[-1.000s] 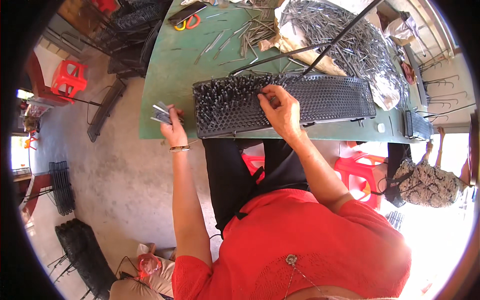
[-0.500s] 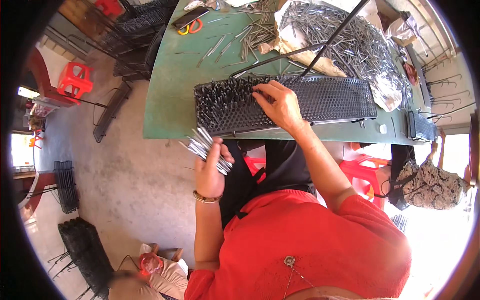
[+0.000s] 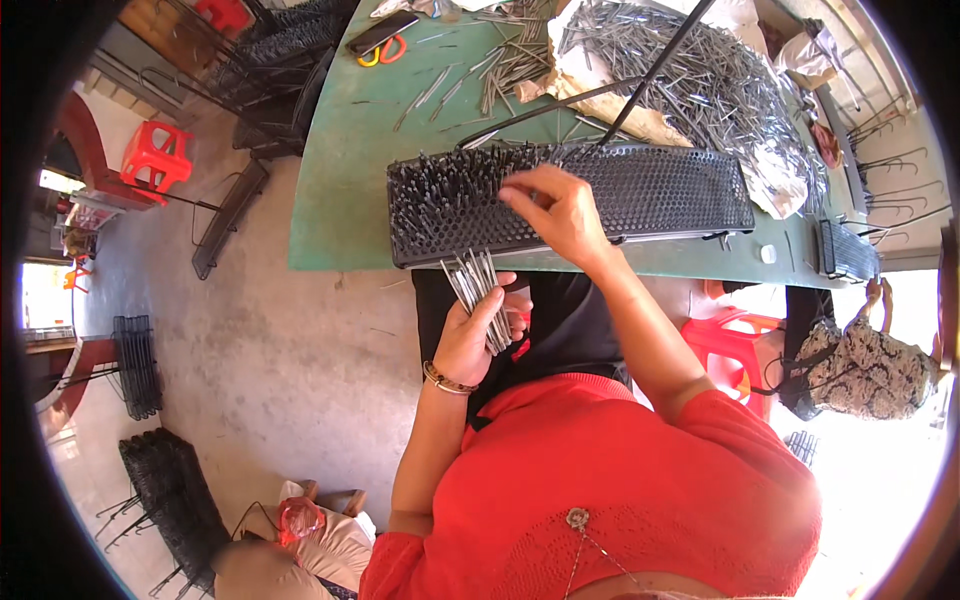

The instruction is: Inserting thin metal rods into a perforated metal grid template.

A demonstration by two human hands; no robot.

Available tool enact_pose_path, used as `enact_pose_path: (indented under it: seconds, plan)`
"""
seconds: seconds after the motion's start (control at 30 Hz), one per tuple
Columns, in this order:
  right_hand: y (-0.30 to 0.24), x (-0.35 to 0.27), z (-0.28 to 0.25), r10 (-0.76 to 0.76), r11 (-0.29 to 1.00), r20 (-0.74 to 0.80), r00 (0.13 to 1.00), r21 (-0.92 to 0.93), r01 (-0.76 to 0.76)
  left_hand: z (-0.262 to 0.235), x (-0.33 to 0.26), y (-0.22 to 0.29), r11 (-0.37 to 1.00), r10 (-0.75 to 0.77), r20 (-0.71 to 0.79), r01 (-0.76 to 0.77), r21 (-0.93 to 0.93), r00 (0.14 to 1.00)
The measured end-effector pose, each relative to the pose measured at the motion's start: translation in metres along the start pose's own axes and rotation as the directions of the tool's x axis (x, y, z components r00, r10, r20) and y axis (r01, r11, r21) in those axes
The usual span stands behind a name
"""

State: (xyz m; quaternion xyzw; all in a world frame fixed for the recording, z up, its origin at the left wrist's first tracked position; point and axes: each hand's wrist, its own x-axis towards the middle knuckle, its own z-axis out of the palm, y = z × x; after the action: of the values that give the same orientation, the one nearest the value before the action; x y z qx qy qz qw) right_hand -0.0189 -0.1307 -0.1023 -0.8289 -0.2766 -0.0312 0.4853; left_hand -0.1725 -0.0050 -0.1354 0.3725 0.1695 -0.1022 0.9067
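A long black perforated rack (image 3: 670, 200) lies along the near edge of the green table (image 3: 340, 190). Thin dark rods (image 3: 440, 195) stand upright in the holes of its left part; holes farther right show bare. My left hand (image 3: 475, 340), with a bracelet at the wrist, is closed around a bundle of thin metal rods (image 3: 472, 285) just in front of the rack's near edge. Over the middle of the rack, my right hand (image 3: 565, 215) has thumb and fingertips pinched together beside the standing rods. Whatever is between those fingertips is too small or blurred to see.
A big heap of loose rods (image 3: 690, 80) lies on paper behind the rack, near scissors (image 3: 383, 50) and a phone (image 3: 383, 33). A bent black bar (image 3: 650, 75) rises over the table. Another person (image 3: 865, 370) is at the right; red stools (image 3: 155, 158) and black racks (image 3: 170, 490) stand around.
My left hand has moved right with its bundle, which now points more upright. My right hand stays over the rack, its fingers having shifted slightly.
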Motion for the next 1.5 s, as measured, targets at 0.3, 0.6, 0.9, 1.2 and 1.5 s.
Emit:
enact_pose_path:
  seconds: [0.3,0.6,0.9,1.2,1.5]
  plan:
    - [0.001,-0.035,0.004,0.235,0.804,0.479,0.846,0.394,-0.446,0.010,-0.002,0.002,0.998,-0.019,0.063,0.015,0.060,0.998]
    - [-0.009,0.003,0.014,0.217,0.800,0.071,0.974,0.559,-0.219,-0.009,0.003,-0.014,1.000,-0.027,-0.043,0.026,-0.010,0.999]
    - [-0.006,0.020,0.044,-0.049,0.975,-0.138,0.989,0.207,0.077,0.000,-0.003,-0.011,0.998,-0.057,-0.080,0.059,0.018,0.995]
    - [-0.005,0.016,0.039,-0.172,0.975,-0.177,0.969,0.109,0.193,-0.006,-0.004,-0.012,0.998,-0.057,-0.076,0.056,-0.010,0.995]
    - [-0.002,0.020,0.037,-0.342,0.936,-0.122,0.932,0.042,0.349,-0.010,-0.002,-0.015,1.000,-0.020,-0.035,0.020,0.011,0.999]
